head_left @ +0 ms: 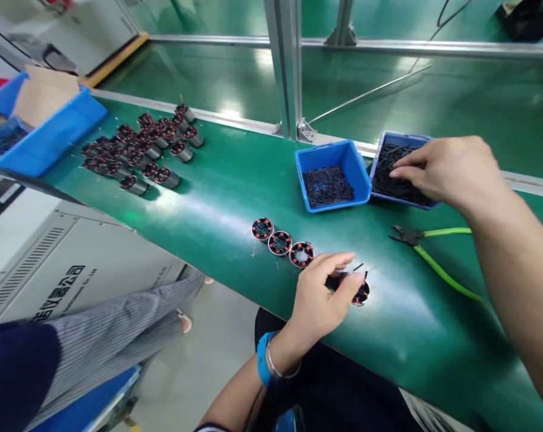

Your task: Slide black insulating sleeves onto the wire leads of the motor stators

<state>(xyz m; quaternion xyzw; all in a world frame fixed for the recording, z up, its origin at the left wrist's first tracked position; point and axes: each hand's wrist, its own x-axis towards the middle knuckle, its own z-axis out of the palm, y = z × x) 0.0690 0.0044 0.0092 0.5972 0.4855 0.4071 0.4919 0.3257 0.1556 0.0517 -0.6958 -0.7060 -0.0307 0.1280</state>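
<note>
My left hand [323,291] is closed round a motor stator [361,293] with copper windings, held at the green bench. Two short black sleeves stick up from the stator's edge. Over the right blue bin [399,195], my right hand [451,171] has thumb and forefinger pinched down at the black tubing pieces [390,165]; whether a piece is between the fingertips is too small to tell. Just left of my left hand, three more stators [279,243] stand in a row. A second blue bin [314,205] of short black pieces touches the right one.
Green-handled side cutters [437,267] lie open right of my left hand. Many stators [136,150] are grouped at the bench's far left, near a large blue crate [50,141]. A metal frame post [287,72] rises behind the bins. Another person's striped trousers [127,324] show at left.
</note>
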